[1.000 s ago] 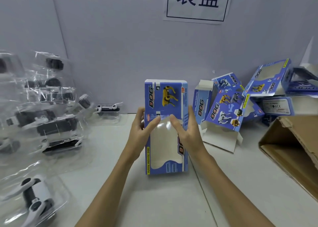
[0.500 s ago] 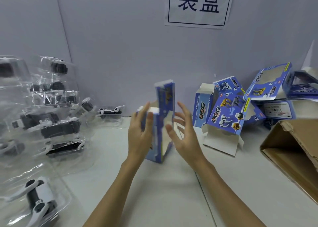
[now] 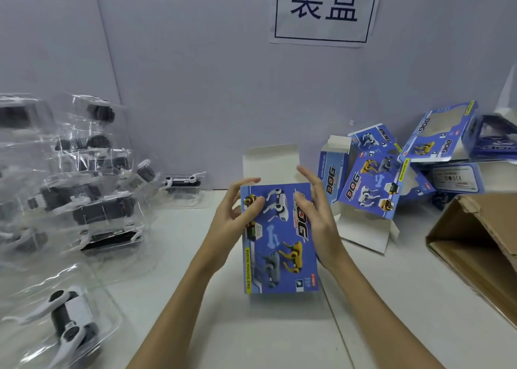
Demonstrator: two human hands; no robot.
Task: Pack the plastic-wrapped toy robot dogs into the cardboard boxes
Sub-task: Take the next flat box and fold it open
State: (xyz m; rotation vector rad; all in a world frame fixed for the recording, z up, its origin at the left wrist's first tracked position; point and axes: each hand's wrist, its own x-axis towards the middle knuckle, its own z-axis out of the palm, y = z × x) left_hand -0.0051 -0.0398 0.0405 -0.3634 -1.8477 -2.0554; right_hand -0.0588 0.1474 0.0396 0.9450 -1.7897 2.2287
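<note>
blue box (image 3: 279, 240) now shows its printed back panel, the one with several dogs and a bone; a second ago the windowed front faced the camera, and half a second ago the box stood edge-on between the hands. so it has been turned over. white end flap (image 3: 270, 163) stands open at the far end. box is in front of the person, above the bench (image 3: 279, 335), whether resting on it i cannot tell.

left hand (image 3: 232, 223): fingers loosely spread, thumb and fingertips touching the box's left edge, no firm grip visible. right hand (image 3: 316, 217): fingers straight, palm along the right edge.

judgement: box is opened and oriented, ready to load. no dog in it yet; the wrapped dogs (image 3: 92, 209) lie stacked at far left, one nearer (image 3: 67, 324). more boxes (image 3: 372, 189) piled right, beside a brown carton (image 3: 475, 245).
</note>
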